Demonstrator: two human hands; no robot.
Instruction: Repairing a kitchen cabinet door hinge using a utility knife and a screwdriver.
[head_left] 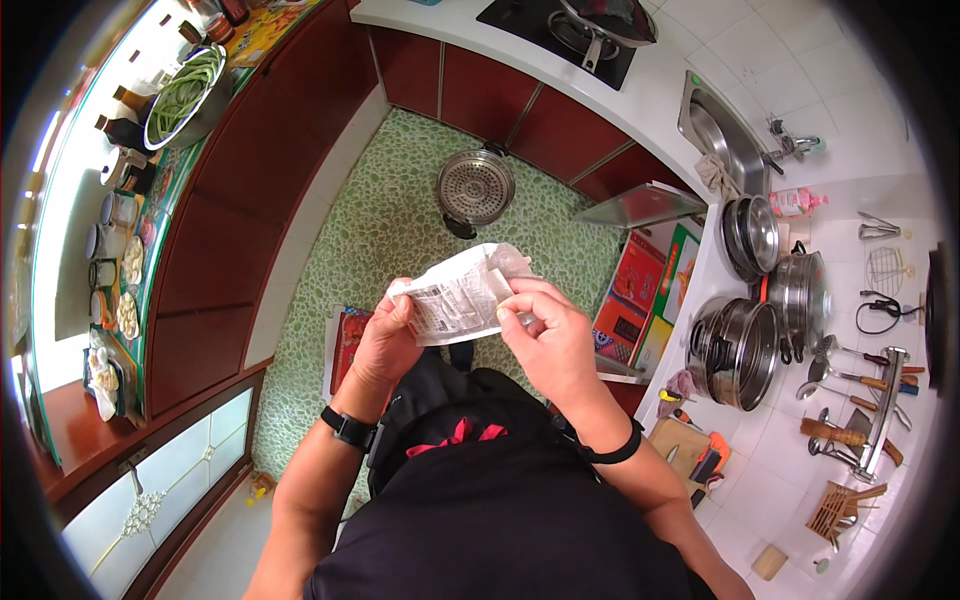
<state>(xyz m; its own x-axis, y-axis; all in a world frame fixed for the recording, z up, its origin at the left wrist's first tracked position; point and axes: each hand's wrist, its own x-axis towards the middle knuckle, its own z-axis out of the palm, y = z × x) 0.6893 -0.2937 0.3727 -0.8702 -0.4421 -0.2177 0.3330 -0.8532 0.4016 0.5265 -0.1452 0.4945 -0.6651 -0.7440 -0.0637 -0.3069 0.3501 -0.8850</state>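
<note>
The left hand (pixel 385 340) and the right hand (pixel 548 335) hold a crumpled, whitish packet with dark print (pixel 452 300) between them, in front of the body and above the green, pebble-patterned floor (pixel 330 240). The left fingers are closed on the packet's left end, the thumb lying on its near face and the other fingers mostly hidden behind it. The right fingers are drawn together at its right edge, thumb and forefinger pinching it beside a raised, folded flap; how tightly they press, I cannot tell. The packet is slightly tilted, its right end higher than its left.

A black watch (pixel 350 428) circles the left wrist, and a black band (pixel 616 444) the right.

Beyond the packet, a round, perforated steel pan with dark handles (pixel 476 187) sits on the floor, well apart from both hands. To the right, a cabinet door (pixel 642 204) stands open near red, green and yellow printed boxes (pixel 638 290). On the white desk (pixel 430 18) are a black hob (pixel 525 18), a steel sink (pixel 718 130) and shiny steel pots (pixel 738 350). At the upper left, a metal bowl (pixel 205 112) holds long green beans (pixel 186 88).
</note>
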